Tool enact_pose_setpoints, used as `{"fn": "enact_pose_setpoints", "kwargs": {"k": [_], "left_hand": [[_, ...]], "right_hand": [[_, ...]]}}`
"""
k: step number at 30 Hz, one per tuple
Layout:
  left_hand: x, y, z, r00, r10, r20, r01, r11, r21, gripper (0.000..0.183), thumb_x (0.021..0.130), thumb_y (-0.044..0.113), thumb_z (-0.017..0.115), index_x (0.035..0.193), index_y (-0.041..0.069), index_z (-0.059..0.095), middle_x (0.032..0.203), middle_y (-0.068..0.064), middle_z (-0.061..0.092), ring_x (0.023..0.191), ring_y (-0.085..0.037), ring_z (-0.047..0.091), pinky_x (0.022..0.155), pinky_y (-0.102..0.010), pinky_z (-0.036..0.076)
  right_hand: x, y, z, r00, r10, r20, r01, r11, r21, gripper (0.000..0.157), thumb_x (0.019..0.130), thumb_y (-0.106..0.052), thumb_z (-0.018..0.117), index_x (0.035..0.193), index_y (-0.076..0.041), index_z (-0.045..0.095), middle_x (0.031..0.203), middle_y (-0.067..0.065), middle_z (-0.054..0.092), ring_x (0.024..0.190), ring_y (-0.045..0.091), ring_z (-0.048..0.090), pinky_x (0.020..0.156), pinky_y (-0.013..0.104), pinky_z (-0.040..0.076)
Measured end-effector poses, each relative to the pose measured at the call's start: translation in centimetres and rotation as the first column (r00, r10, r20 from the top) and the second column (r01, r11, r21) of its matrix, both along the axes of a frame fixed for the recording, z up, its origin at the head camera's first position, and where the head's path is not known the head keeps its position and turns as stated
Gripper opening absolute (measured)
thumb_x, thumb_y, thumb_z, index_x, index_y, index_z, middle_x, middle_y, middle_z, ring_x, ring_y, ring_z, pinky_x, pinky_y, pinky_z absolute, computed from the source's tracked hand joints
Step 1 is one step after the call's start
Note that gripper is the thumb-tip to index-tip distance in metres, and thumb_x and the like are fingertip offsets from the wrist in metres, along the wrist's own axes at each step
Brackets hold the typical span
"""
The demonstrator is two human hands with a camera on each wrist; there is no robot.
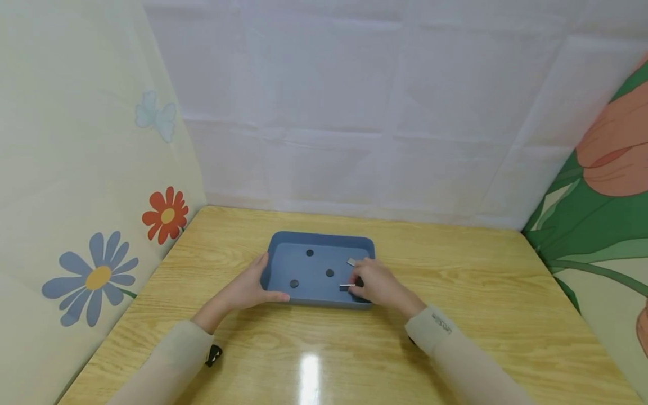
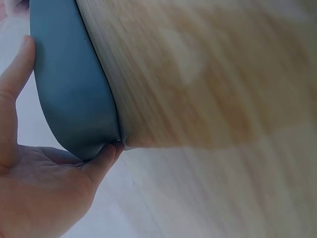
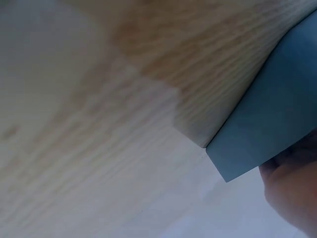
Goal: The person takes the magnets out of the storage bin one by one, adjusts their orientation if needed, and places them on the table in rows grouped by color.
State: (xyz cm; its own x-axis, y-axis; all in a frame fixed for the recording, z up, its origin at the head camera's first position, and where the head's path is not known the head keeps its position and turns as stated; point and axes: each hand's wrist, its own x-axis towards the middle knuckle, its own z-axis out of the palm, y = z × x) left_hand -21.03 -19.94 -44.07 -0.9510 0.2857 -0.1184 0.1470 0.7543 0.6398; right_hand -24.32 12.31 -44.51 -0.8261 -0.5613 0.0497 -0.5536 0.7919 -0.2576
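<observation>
Silver glints from a thin strip (image 1: 346,285) down inside a shallow blue tray (image 1: 314,238), toward its near right corner, and the person's right hand (image 1: 377,284) has it pinched in the fingertips, reaching in over the tray's right end. Just beyond those fingers, a small silvery piece (image 1: 351,262) lies on the tray floor. Three dark discs lie there too, well apart from one another: one near the far wall (image 1: 310,252), one nearer the strip (image 1: 329,273), one by the near wall (image 1: 294,283). The left hand (image 1: 250,287) is spread wide about the near left corner of the tray, thumb along the near side and fingers against the left end. The tray sits on a wood-grained desk (image 1: 455,270), where a streak of light shines close to the person. Both arms are in pale sleeves, the right cuff (image 1: 430,329) bearing dark lettering, and a small black piece (image 1: 214,355) shows beside the left cuff (image 1: 189,343). Behind hangs a creased white cloth (image 1: 324,101); a panel with blue and red flowers (image 1: 98,278) stands on the left, and one with big pink petals and green leaves (image 1: 615,140) on the right.
</observation>
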Motion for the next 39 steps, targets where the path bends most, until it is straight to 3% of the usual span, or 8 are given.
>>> {"fn": "enact_pose_setpoints", "kwargs": {"k": [6,13,20,39], "left_hand": [[0.0,0.0,0.0,1.0,-0.003,-0.005,0.003,1.0,0.001,0.132,0.067,0.064,0.076,0.152,-0.004,0.001,0.16,-0.027,0.005,0.147,-0.044,0.013,0.117,-0.059,0.024],[0.0,0.0,0.1,1.0,0.004,0.015,-0.004,1.0,0.004,0.129,0.069,0.059,0.077,0.153,-0.002,0.0,0.16,-0.026,0.003,0.147,-0.045,0.012,0.116,-0.06,0.024],[-0.1,0.0,0.1,1.0,0.007,0.024,-0.007,1.0,0.01,0.129,0.07,0.057,0.078,0.152,-0.003,-0.001,0.16,-0.026,0.002,0.147,-0.045,0.011,0.117,-0.06,0.022],[-0.1,-0.1,0.0,0.999,0.013,0.036,-0.013,1.0,0.016,0.131,0.069,0.058,0.078,0.152,-0.004,-0.002,0.16,-0.027,0.001,0.147,-0.046,0.01,0.117,-0.061,0.021]], "right_hand": [[0.1,0.0,0.5,0.999,-0.035,-0.037,0.032,0.996,-0.084,0.006,0.084,-0.027,0.075,0.084,-0.021,0.072,0.095,-0.007,0.065,0.094,0.013,0.056,0.084,0.031,0.05],[0.0,0.3,1.5,0.993,-0.042,-0.109,0.029,0.992,-0.125,0.007,0.083,-0.027,0.075,0.081,-0.024,0.07,0.087,-0.01,0.061,0.083,0.008,0.051,0.08,0.03,0.049],[0.2,0.8,2.9,0.989,-0.023,-0.144,-0.002,0.985,-0.173,0.006,0.084,-0.024,0.074,0.083,-0.022,0.069,0.088,-0.007,0.061,0.087,0.02,0.06,0.079,0.033,0.052],[0.1,2.1,3.2,0.98,-0.07,-0.185,0.041,0.987,-0.156,0.006,0.083,-0.027,0.075,0.083,-0.022,0.07,0.093,-0.007,0.063,0.092,0.013,0.057,0.085,0.033,0.053]]}}
